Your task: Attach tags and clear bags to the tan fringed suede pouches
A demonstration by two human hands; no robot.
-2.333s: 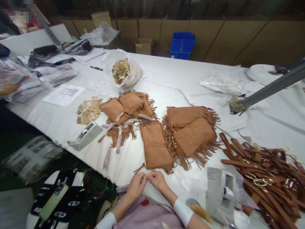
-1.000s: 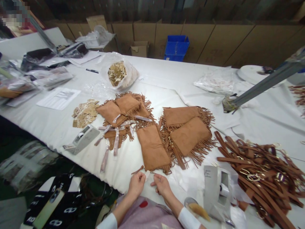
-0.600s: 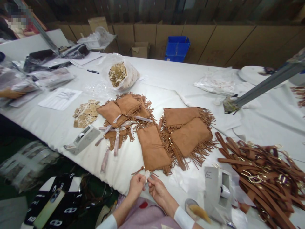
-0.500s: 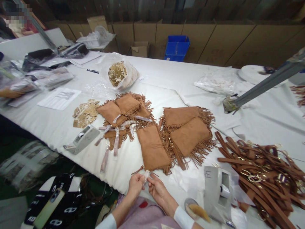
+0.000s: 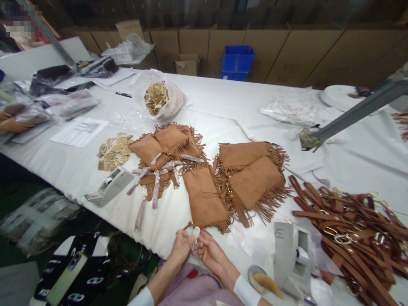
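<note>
At the table's front edge my left hand (image 5: 180,246) and my right hand (image 5: 211,251) meet, both closed with fingertips pinching a small looped piece wrapped in whitish film (image 5: 196,233). What lies under the film I cannot make out. Brown strips show just beyond the fingers of both hands. Directly in front lies a brown fringed pouch (image 5: 204,197). Right of it, two more fringed pouches (image 5: 255,180) overlap, with a wrist strap (image 5: 237,206) on gold hardware. To the left is a pile of fringed pouches (image 5: 172,139), several film-wrapped straps (image 5: 156,189) hanging from it.
Tape dispensers stand at left (image 5: 116,183) and right (image 5: 291,255). Brown straps with gold clasps (image 5: 344,229) heap at the right. Tan tags with white strings (image 5: 115,151) lie left, and a plastic bag (image 5: 174,102) holds more. A metal post (image 5: 350,117) slants at right. Another person's hand (image 5: 14,124) is far left.
My fingers have shifted slightly around the film-wrapped piece, and its loop now stands up more clearly between them. The other person's hand at far left has moved a little. The pouches have not moved.
</note>
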